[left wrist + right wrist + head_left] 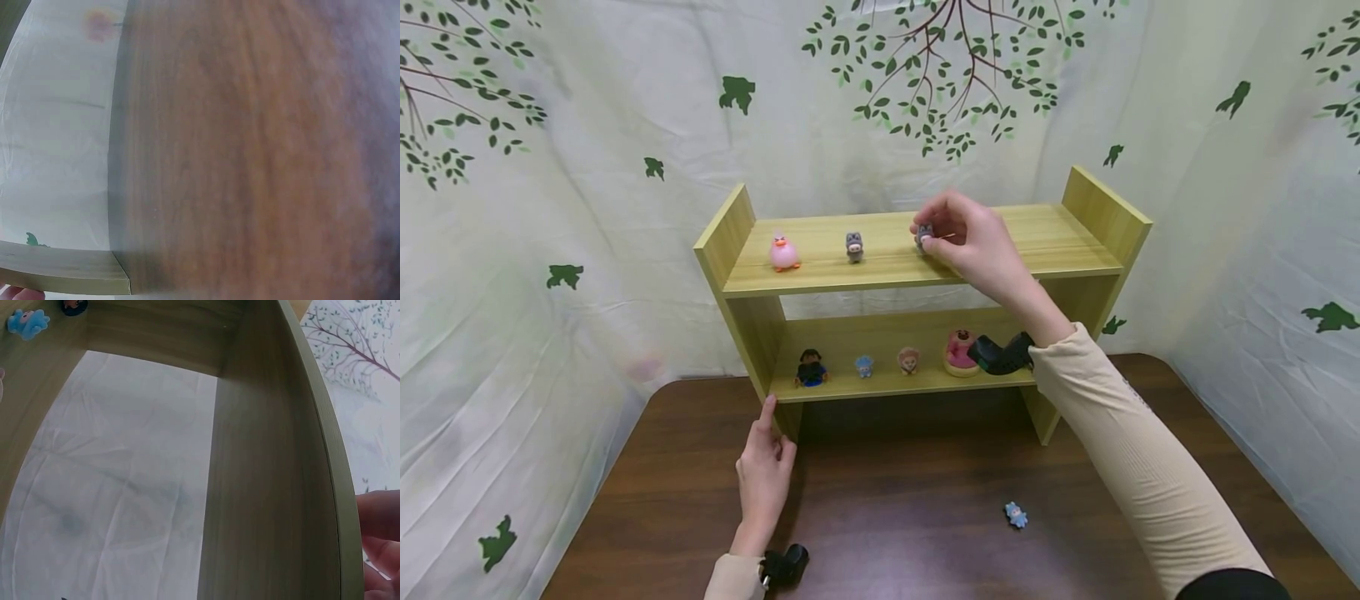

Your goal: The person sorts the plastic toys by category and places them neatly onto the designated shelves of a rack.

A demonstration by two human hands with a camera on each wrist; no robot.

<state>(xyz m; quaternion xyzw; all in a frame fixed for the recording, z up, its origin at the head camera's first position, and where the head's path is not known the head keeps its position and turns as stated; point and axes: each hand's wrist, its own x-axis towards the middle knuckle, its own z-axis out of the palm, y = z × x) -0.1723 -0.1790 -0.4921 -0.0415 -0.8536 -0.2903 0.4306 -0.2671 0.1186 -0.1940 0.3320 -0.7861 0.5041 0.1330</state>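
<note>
On the upper board of the wooden shelf [880, 282], my right hand [973, 242] pinches a small grey figurine [924, 235] between thumb and fingers. A similar grey figurine [854, 247] stands to its left, and a pink duck figurine [784, 252] is farther left. My left hand [765, 475] touches the shelf's lower left corner with an extended index finger. In the left wrist view only fingertips [24, 294] show beside the shelf's side panel [69, 269]. Part of the right hand [380, 550] appears past the upper board's edge in the right wrist view; the held figurine is hidden there.
The lower board holds a dark-haired figurine [810, 368], a blue one [864, 366], a brown one [907, 360] and a pink one [960, 353], partly covered by the wrist camera. Another blue figurine [1016, 515] lies on the brown table [895, 492]. Patterned cloth [625, 100] hangs behind.
</note>
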